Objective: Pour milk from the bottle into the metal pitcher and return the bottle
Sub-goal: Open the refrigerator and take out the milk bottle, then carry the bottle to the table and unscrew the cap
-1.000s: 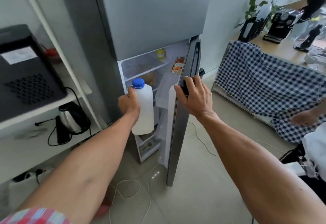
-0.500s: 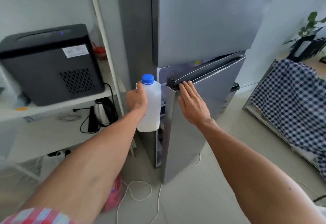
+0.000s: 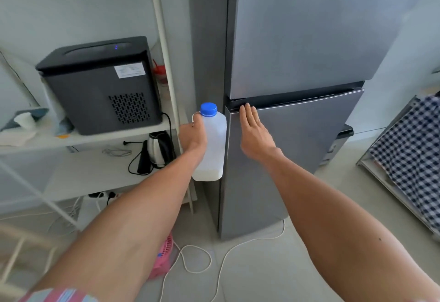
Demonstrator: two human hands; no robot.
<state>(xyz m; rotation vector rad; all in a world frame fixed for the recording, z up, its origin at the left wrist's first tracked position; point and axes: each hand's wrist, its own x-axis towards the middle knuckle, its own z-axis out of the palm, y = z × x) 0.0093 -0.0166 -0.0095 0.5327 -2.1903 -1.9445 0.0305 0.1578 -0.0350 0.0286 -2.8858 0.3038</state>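
Observation:
My left hand (image 3: 194, 136) grips a white plastic milk bottle (image 3: 213, 149) with a blue cap (image 3: 208, 109), held upright in front of the left edge of the grey fridge (image 3: 297, 39). A little milk shows at the bottle's bottom. My right hand (image 3: 253, 132) lies flat, fingers straight, against the lower fridge door (image 3: 297, 154), fingertips at its top edge. The lower door looks shut against the body. No metal pitcher is in view.
A white shelf rack (image 3: 164, 47) stands left of the fridge with a black appliance (image 3: 100, 85) and a kettle (image 3: 157, 149). White cables (image 3: 197, 261) and a pink object (image 3: 164, 256) lie on the floor. A checked cloth (image 3: 409, 149) hangs at the right.
The lower fridge door has swung from open to shut under my right hand, which went from gripping its edge to lying flat. My left hand keeps the bottle outside the fridge.

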